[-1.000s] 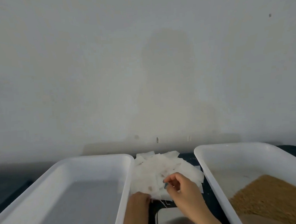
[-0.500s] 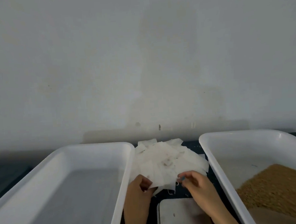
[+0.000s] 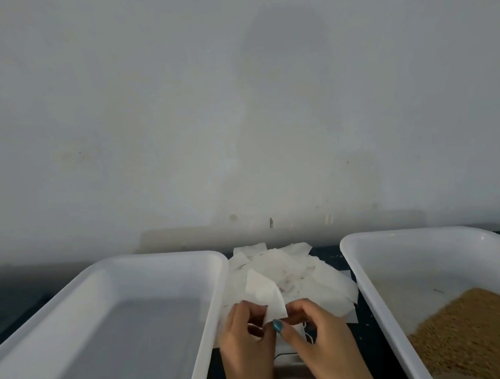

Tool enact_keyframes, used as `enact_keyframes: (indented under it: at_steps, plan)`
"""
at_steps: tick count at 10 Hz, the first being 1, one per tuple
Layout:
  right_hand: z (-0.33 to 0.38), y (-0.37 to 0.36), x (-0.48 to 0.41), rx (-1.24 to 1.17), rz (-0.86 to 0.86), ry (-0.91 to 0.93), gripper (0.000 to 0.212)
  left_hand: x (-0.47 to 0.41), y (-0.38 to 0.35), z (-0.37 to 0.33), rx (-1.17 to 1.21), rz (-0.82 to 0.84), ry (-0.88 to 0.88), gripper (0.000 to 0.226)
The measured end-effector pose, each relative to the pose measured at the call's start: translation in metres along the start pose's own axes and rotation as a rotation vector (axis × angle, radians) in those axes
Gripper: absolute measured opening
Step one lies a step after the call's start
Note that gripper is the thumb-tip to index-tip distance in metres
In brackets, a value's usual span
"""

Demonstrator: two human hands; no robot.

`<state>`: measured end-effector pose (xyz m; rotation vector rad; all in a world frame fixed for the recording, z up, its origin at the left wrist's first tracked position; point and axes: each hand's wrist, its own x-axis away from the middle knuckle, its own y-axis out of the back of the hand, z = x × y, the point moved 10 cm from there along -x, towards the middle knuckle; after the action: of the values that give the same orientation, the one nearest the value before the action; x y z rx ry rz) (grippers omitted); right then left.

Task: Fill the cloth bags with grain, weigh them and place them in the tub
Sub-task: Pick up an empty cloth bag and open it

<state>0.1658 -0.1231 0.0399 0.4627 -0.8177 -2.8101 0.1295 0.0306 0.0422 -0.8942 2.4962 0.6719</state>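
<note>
Both the left hand and right hand pinched one cloth bag above the pile, apparently to open it for grain.

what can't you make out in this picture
Head view only.
scale: mostly under the left hand and right hand, cut off by the bottom edge; no reading shows.
mouth of the bag: covered by both hands' fingers; open or not, cannot tell.
grain in the right tub: cut by right and bottom edges, blurred; amount unknown.
pile of bags: overlapping, count unclear.
</note>
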Motion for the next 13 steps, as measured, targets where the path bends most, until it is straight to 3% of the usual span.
enact_keyframes:
  at_steps: [1, 3, 4, 6, 8, 11, 13]
  plan:
    - [-0.002, 0.013, 0.003, -0.017, -0.123, -0.035, 0.035, 0.005, -0.001, -0.021, 0.042, -0.001, -0.113, 0.043]
    - [-0.016, 0.008, 0.004, -0.061, -0.033, 0.013, 0.022, 0.021, -0.018, -0.048, 0.034, 0.117, -0.261, 0.054]
    - [-0.017, 0.013, 0.006, -0.094, -0.045, 0.015, 0.013, 0.021, -0.015, -0.048, 0.024, 0.107, -0.232, 0.060]
    - [-0.018, 0.013, 0.007, -0.073, -0.044, 0.032, 0.010, 0.022, -0.006, -0.043, 0.027, 0.073, -0.133, 0.046]
    - [-0.015, 0.016, 0.008, -0.175, -0.109, -0.085, 0.051, 0.020, -0.006, -0.033, 0.032, 0.142, -0.009, 0.046]
    - [-0.007, 0.020, 0.010, -0.164, -0.140, -0.088, 0.049, 0.021, -0.005, -0.019, 0.141, 0.138, 0.166, 0.017]
    - [-0.002, 0.022, 0.014, -0.212, -0.166, -0.047, 0.037, 0.019, -0.003, -0.018, 0.187, 0.163, 0.184, 0.016]
